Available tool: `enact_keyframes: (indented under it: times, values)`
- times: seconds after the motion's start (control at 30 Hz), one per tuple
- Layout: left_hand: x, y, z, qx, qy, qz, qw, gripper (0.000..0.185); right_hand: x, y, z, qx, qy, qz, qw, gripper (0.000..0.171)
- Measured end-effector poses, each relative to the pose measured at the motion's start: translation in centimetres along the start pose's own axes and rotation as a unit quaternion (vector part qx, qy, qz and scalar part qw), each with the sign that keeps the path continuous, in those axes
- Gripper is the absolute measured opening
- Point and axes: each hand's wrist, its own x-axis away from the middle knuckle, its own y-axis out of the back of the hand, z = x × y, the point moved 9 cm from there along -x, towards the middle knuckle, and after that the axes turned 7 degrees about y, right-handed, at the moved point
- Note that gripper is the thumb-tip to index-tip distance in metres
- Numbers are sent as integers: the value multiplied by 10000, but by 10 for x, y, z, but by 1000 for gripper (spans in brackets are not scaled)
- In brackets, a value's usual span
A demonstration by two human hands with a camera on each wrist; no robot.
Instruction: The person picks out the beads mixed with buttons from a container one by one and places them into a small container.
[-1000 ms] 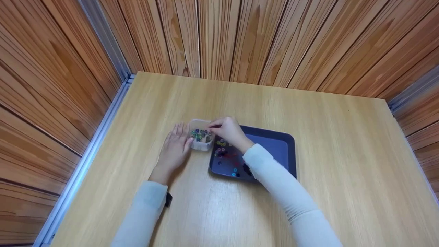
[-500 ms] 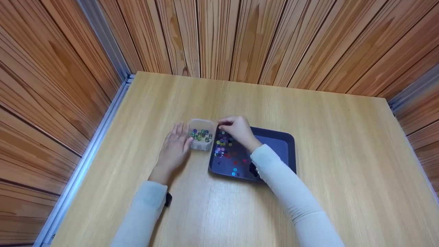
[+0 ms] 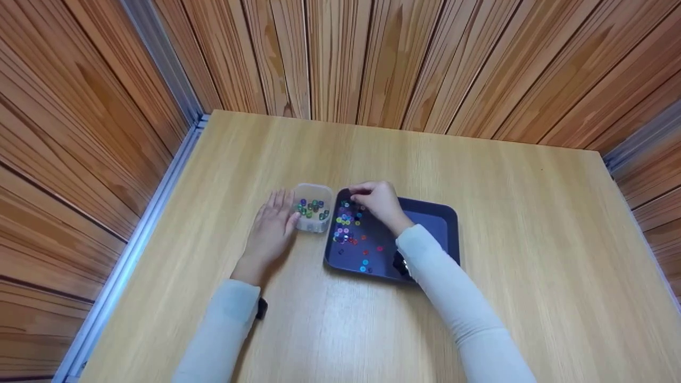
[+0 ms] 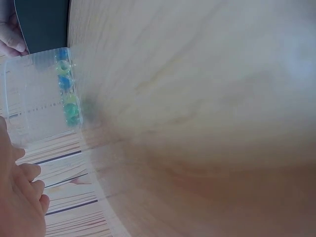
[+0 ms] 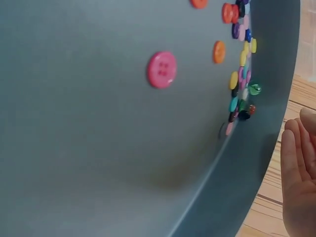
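The dark tray (image 3: 431, 223) is lying longways across the bench (image 3: 479, 175). The right hand (image 3: 376, 202) is curling its fingers over the tray's buttons (image 3: 346, 223); whether they are pinching one cannot be told. The left hand (image 3: 271, 229), fingers straight, is touching the clear tub (image 3: 313, 215) left of the tray.

Left hand (image 3: 272, 229) flat, fingers straight; right hand (image 3: 379, 202) curled.

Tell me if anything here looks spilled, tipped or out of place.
Nothing stands out. The tub sits upright on the table beside the tray, with beads inside. The buttons lie inside the tray, none on the table. The left hand touches the tub; the right hand is over the tray.
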Motion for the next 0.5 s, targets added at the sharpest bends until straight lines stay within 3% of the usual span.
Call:
enact_keyframes:
  times: [0.27, 0.5]
  values:
    - [0, 0, 0, 17, -2, 2, 10000, 64, 0, -5, -6, 10, -10, 141, 9999, 27]
    - [1, 0, 1, -3, 19, 22, 10000, 64, -1, -9, -8, 381, 77, 299, 9988, 28]
